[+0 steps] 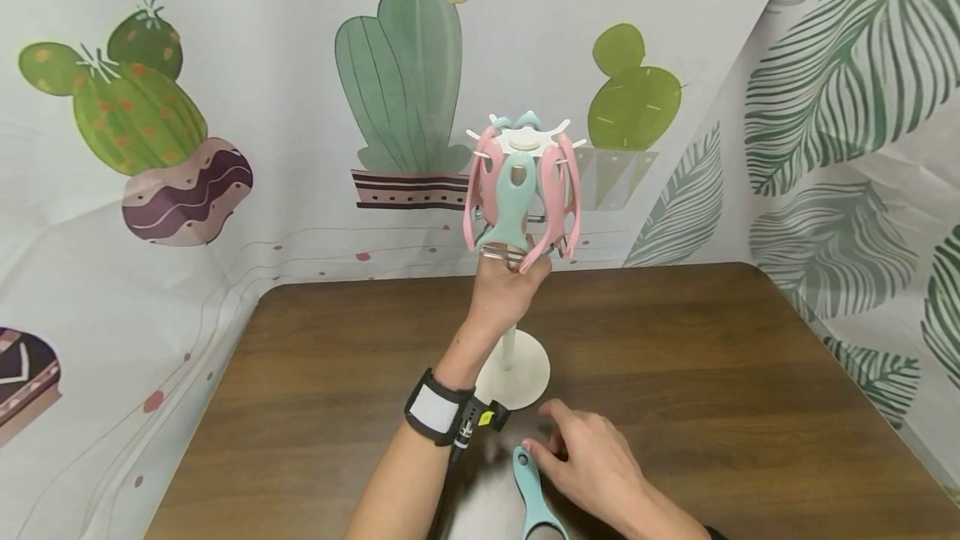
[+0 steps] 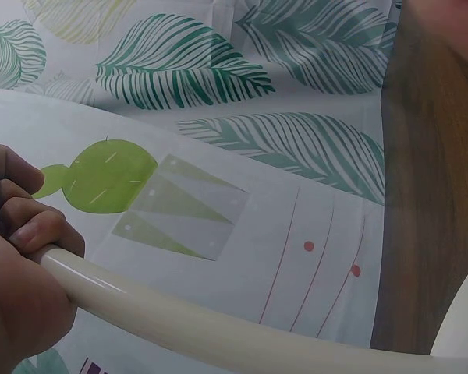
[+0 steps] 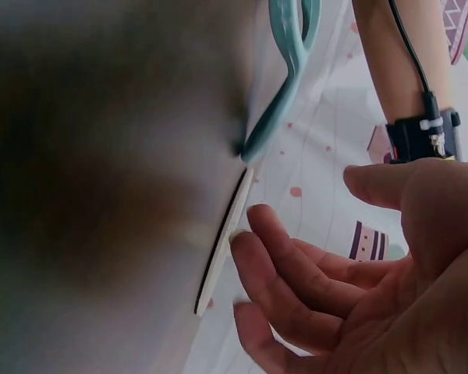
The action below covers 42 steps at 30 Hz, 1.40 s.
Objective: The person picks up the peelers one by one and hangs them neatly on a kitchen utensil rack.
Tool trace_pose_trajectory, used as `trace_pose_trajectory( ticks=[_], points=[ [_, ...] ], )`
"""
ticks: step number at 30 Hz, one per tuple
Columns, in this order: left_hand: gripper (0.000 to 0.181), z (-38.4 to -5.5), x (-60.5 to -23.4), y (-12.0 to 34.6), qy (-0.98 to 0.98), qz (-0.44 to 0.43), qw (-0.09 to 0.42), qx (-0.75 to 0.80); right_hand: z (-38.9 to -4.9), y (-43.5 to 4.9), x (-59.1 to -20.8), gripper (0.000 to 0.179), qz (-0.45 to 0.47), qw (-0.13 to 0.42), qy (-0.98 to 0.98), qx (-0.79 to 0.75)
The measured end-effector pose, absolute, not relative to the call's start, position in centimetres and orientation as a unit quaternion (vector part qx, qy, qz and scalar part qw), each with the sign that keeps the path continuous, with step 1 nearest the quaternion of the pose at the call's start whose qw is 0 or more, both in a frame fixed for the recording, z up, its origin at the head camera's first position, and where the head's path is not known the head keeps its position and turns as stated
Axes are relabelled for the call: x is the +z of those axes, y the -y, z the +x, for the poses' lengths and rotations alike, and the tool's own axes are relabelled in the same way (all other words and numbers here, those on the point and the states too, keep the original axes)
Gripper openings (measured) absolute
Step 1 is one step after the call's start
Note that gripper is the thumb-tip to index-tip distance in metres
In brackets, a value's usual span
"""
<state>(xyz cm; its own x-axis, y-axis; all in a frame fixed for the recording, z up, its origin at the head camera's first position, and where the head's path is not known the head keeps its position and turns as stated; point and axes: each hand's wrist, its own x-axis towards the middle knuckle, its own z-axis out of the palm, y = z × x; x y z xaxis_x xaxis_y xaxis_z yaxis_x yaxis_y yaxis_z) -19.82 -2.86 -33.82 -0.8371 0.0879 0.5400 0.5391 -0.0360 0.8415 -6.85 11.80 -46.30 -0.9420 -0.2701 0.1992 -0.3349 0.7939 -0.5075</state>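
A white stand (image 1: 534,369) with a round base is on the table, its hooked top hung with pink peelers (image 1: 553,198) and teal peelers (image 1: 513,205). My left hand (image 1: 502,294) grips the stand's pole (image 2: 164,312) just under them; the left wrist view shows the fingers curled round it. Near the table's front lies another teal peeler (image 1: 529,486), cut off by the frame edge. Beside its handle is my right hand (image 1: 596,457), fingers loosely bent. In the right wrist view that hand (image 3: 343,273) holds nothing and stays apart from the teal peeler (image 3: 285,97).
Under everything is a brown wooden table (image 1: 675,357). A white cloth (image 1: 285,107) printed with cacti and leaves hangs behind and beside it. A black strap (image 1: 437,408) with a small camera (image 1: 495,415) is worn on the left wrist.
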Motion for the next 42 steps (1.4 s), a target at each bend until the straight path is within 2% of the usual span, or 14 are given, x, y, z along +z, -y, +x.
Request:
trace_pose_trajectory(
  ticks=[10,21,42],
  points=[
    [0.019,-20.5,-34.6,2.8,0.677,-0.23,0.162,-0.68,-6.0,-11.6,-46.9,0.036,0.188,0.021,0.949,0.252],
    [0.017,-22.0,-36.4,2.9,0.684,-0.237,0.164,-0.67,-4.9,-11.2,-47.1,0.059,0.19,-0.028,0.961,0.198],
    [0.016,-22.1,-36.5,2.8,0.681,-0.234,0.167,-0.674,-4.8,-10.6,-47.5,0.054,0.192,-0.041,0.966,0.165]
  ],
)
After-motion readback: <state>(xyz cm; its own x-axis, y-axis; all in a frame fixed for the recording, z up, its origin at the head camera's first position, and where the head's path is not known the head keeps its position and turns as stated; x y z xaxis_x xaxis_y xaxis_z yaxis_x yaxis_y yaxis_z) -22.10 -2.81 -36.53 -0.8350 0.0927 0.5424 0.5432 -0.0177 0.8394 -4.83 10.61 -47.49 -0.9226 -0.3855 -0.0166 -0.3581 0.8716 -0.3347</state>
